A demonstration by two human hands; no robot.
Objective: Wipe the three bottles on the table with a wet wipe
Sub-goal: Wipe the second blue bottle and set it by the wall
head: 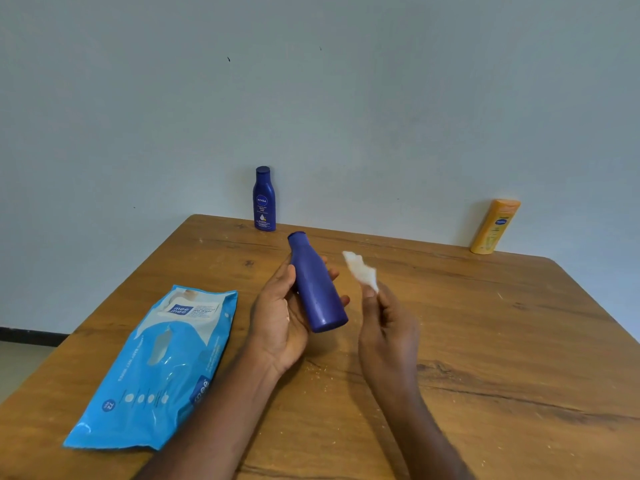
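Nearest me, L of my left fingers: wipes pack (156,368), light blue, lying flat on the wood table (502,341), well apart from the hand, flap end pointing away.

My left hand (277,320) is palm-up above the table, fingers curled partway round the plain blue bottle (317,285). Thumb sits on its L side, fingertips (334,273) peek out on the R side. Bottle is tilted, cap end pointing away and slightly L, base toward me. No label on the side facing me.

My right hand (384,327) is just R of that bottle, not touching it. Thumb & forefinger pinched closed on a crumpled white wet wipe (360,270); wipe sticks up past the fingertips, near the bottle's mid-body w/ a gap between. Other fingers are folded in; can't tell how tight.

Farther off, beyond my left fingertips: Nivea bottle (265,199), dark blue, upright at the table's back edge by the wall (346,98). Far R of my right fingers: yellow bottle (495,226), standing cap-down at the back edge, well apart from both hands.
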